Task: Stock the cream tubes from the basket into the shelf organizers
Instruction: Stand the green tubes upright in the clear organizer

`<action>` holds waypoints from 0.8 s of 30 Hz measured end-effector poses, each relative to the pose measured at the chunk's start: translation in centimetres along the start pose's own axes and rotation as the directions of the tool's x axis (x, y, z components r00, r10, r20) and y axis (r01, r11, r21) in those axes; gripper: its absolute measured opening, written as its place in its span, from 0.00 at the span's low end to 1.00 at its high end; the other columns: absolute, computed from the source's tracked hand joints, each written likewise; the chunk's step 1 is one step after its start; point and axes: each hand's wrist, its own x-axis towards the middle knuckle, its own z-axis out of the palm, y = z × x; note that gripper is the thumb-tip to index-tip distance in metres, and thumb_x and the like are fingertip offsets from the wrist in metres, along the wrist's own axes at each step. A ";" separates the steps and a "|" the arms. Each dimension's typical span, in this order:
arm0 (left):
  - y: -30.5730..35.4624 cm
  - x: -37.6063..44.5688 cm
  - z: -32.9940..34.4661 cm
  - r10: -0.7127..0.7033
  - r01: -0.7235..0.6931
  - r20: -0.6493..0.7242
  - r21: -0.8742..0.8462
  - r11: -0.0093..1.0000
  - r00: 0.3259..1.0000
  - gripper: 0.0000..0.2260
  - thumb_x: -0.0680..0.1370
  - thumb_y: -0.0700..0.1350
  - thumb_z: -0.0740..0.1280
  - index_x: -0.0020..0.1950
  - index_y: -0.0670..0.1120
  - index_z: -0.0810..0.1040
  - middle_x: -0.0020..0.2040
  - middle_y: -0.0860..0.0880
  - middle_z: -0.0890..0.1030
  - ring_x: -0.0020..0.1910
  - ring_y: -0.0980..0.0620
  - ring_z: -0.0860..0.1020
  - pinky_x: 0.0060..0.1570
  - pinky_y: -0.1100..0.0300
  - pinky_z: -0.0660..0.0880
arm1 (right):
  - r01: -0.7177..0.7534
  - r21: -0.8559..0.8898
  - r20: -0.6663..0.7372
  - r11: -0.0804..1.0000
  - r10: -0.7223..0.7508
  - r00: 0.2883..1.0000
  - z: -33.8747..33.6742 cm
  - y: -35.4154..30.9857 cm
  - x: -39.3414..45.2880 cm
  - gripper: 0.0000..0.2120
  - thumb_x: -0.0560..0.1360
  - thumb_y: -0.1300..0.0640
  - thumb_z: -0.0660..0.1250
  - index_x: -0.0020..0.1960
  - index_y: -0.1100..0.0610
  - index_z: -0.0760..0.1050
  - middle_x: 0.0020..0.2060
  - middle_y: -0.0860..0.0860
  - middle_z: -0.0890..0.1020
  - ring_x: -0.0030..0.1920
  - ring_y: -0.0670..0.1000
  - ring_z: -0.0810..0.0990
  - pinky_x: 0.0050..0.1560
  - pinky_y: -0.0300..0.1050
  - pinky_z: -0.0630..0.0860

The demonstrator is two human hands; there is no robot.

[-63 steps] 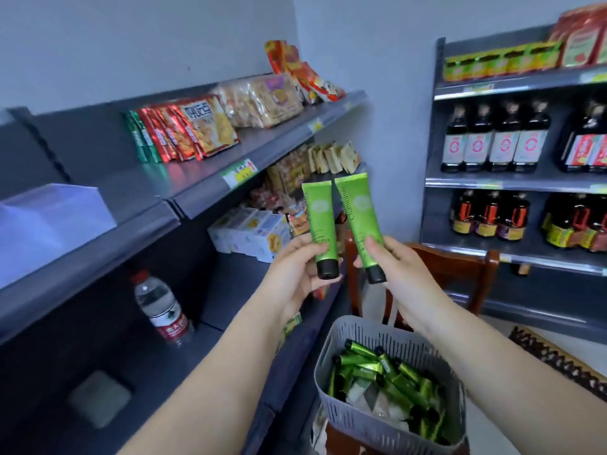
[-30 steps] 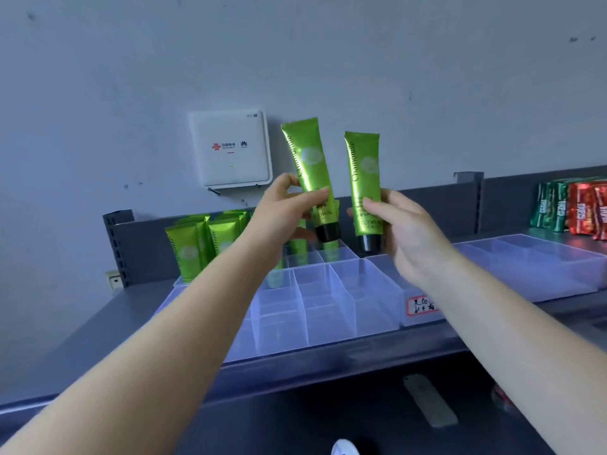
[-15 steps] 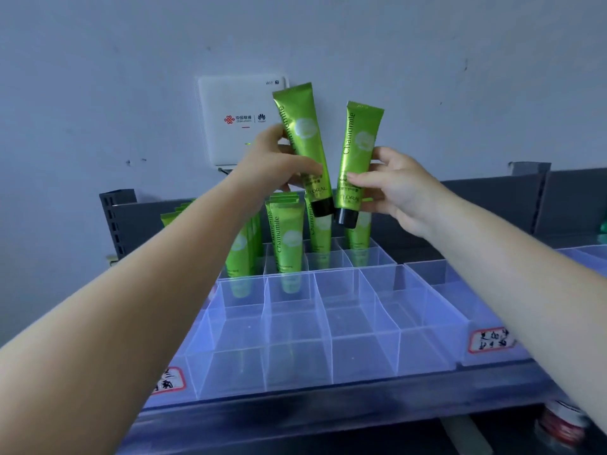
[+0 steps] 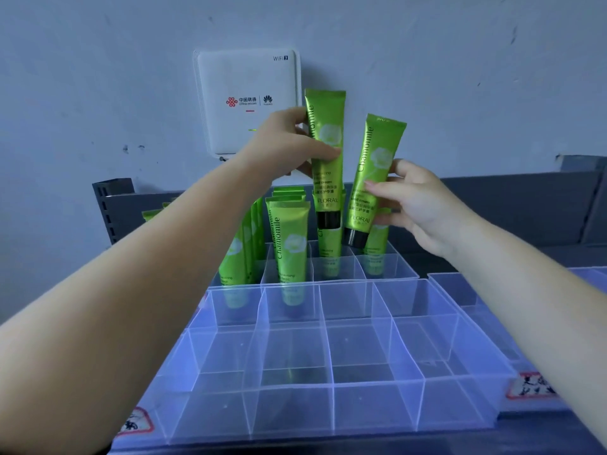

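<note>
cream tubes over the back row, one in each hand

tubes already stocked (image 4: 290, 244) stand cap-down in the back cells on the left side of the organizer (image 4: 331, 349), leaning a little against each other and against the dividers. the front cells hold nothing that i can see.

the left hand (image 4: 285, 142) holds the left tube (image 4: 325, 152) upright, cap down. thumb and fingers are curled round the upper half of the body, near the printed flower, so most of the tube's length and its black cap hang below the grip. the cap sits just above a tube standing in the back row.

the right hand (image 4: 423, 208) pinches the right tube (image 4: 374, 178) lower down, fingertips on the front of its middle and lower body, thumb hidden behind. this tube tilts, crimped end leaning to the right, cap pointing down and left toward the back cells. the cap is just above the rim there, not yet inside, as far as i can tell.

by the look of them, these are light, soft-walled plastic tubes with a glossy skin, so likely a bit slippery and easy to dent. the firm parts should be the cap and the flat crimp. a light hold on the mid body, as now, seems enough, and a grip nearer the cap would steer it more surely into a narrow cell.

to the right, a second organizer (image 4: 466, 290) lies just beside the first.
</note>
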 end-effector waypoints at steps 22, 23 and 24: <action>-1.4 -0.3 0.9 -0.031 -0.021 0.203 0.251 0.968 0.979 0.14 0.68 0.37 0.74 0.52 0.43 0.78 0.39 0.47 0.83 0.33 0.52 0.80 0.40 0.64 0.77 | 0.006 -0.188 0.093 0.982 0.012 0.996 0.4 1.1 -1.1 0.12 0.74 0.62 0.67 0.57 0.54 0.71 0.45 0.50 0.82 0.40 0.46 0.81 0.37 0.41 0.80; -1.5 -0.2 0.9 -0.028 -0.022 0.200 0.245 0.969 0.979 0.11 0.68 0.36 0.75 0.48 0.45 0.79 0.35 0.50 0.83 0.32 0.54 0.80 0.39 0.65 0.78 | 0.004 -0.190 0.093 0.982 0.014 0.996 0.5 1.1 -1.1 0.12 0.74 0.62 0.67 0.57 0.54 0.71 0.45 0.50 0.82 0.40 0.46 0.82 0.38 0.42 0.80; -1.5 -0.2 1.0 -0.028 -0.021 0.198 0.243 0.970 0.980 0.09 0.68 0.36 0.75 0.43 0.46 0.79 0.30 0.54 0.82 0.29 0.58 0.80 0.34 0.69 0.76 | 0.001 -0.190 0.092 0.982 0.017 0.996 0.5 1.1 -1.1 0.12 0.74 0.62 0.67 0.56 0.54 0.71 0.44 0.50 0.82 0.40 0.46 0.82 0.39 0.43 0.80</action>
